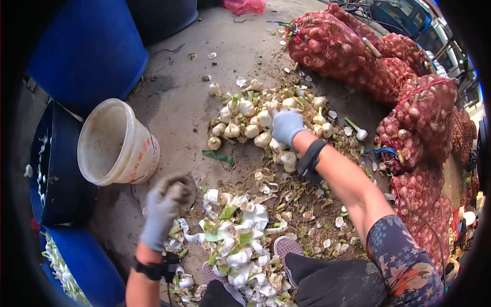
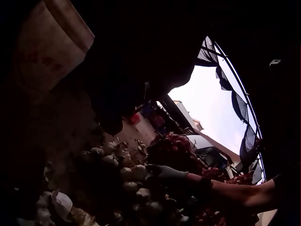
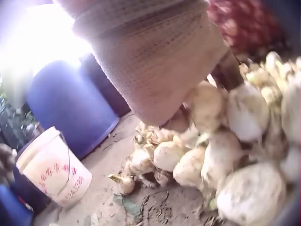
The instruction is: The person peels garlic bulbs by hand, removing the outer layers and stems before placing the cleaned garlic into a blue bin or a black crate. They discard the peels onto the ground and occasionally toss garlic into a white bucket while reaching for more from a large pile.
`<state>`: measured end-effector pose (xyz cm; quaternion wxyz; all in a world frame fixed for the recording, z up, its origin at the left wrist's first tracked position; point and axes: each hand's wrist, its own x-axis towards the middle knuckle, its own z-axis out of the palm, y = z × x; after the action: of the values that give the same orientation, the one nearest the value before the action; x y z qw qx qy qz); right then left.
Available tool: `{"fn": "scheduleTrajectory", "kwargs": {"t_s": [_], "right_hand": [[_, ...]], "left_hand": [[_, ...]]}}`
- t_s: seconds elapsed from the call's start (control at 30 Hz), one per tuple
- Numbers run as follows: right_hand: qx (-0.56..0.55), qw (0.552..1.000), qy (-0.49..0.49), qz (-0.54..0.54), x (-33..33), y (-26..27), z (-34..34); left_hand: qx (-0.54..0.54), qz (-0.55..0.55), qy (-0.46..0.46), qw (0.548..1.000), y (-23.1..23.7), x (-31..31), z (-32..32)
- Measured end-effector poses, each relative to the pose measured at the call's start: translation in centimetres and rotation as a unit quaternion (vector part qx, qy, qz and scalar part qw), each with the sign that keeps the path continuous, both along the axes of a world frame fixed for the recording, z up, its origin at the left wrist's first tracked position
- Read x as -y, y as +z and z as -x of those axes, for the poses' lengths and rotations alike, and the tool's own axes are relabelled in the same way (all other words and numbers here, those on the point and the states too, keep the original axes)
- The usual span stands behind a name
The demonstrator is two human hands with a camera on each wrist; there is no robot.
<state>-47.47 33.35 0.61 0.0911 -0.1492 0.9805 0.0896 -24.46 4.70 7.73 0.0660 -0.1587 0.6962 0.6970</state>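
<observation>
My right hand, in a grey-white glove, reaches down into a heap of whole garlic bulbs with stalks cut short. Up close in the right wrist view, its darkened fingertips come down around a garlic bulb at the heap's edge; the glove's back hides part of the grip. My left hand, gloved too and dirty at the fingers, hovers above the ground between the white bucket and the peelings, fingers loosely bent, no object visible in it. White garlic skins and leaf scraps lie piled between the shoes.
Red mesh sacks full of garlic line the right side. Large blue barrels stand at the back left. A blue container at lower left holds white pieces. Loose skins and stalk bits litter the ground near the right foot.
</observation>
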Motion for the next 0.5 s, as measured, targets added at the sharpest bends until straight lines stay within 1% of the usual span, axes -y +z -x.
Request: {"fn": "scheduleTrajectory", "kwargs": {"t_s": [0.03, 0.07, 0.1, 0.13, 0.17, 0.2, 0.23, 0.27, 0.3, 0.33, 0.37, 0.4, 0.43, 0.47, 0.5], "right_hand": [[0.011, 1.0, -0.009, -0.007, 0.8, 1.0, -1.2], [-0.016, 0.997, 0.036, 0.072, 1.5, 2.7, -3.6], [-0.023, 0.983, 0.108, 0.145, 1.9, 2.3, -5.8], [0.016, 0.971, 0.157, 0.177, 3.5, 4.5, -9.0], [0.049, 0.947, 0.212, 0.236, 4.4, 4.0, -11.6], [0.081, 0.914, 0.268, 0.294, 5.0, 3.5, -13.8], [0.135, 0.879, 0.257, 0.378, 5.1, 2.8, -15.8], [0.188, 0.834, 0.243, 0.459, 5.0, 2.3, -16.9], [0.266, 0.758, 0.183, 0.566, 4.5, 2.8, -16.4], [0.327, 0.703, 0.062, 0.628, 4.0, 1.8, -16.6], [0.379, 0.713, 0.027, 0.59, 3.2, 0.9, -16.2], [0.428, 0.719, -0.008, 0.548, 2.6, 0.6, -15.8], [0.498, 0.653, -0.064, 0.567, 2.8, 2.4, -16.4], [0.48, 0.72, 0.001, 0.501, 3.1, 0.1, -17.3], [0.493, 0.732, -0.02, 0.47, 3.5, 0.3, -17.6]], "left_hand": [[0.02, -0.031, -0.003, 0.999, -2.9, -1.6, -0.4], [0.046, -0.064, -0.007, 0.997, -5.0, -3.2, -0.9], [0.059, -0.12, 0.002, 0.991, -5.9, -4.8, -1.3], [0.074, -0.174, 0.009, 0.982, -6.3, -6.2, -1.8], [0.067, -0.246, 0.021, 0.967, -6.4, -7.6, -2.2], [0.078, -0.338, 0.05, 0.937, -6.4, -8.8, -2.3], [0.078, -0.338, 0.043, 0.937, -7.5, -8.4, -2.8], [0.079, -0.338, 0.038, 0.937, -8.6, -7.9, -3.3], [0.065, -0.295, 0.053, 0.952, -7.3, -8.1, -3.2], [0.052, -0.251, 0.068, 0.964, -5.9, -8.2, -3.2], [0.013, -0.139, 0.031, 0.99, -6.3, -7.6, -3.3], [0.012, -0.021, 0.005, 1.0, -6.4, -7.6, -3.3], [-0.042, 0.168, -0.069, 0.982, -6.0, -7.8, -3.8], [-0.095, 0.349, -0.14, 0.922, -5.5, -8.2, -4.2], [-0.05, 0.293, -0.139, 0.945, -5.5, -8.6, -4.8]]}}
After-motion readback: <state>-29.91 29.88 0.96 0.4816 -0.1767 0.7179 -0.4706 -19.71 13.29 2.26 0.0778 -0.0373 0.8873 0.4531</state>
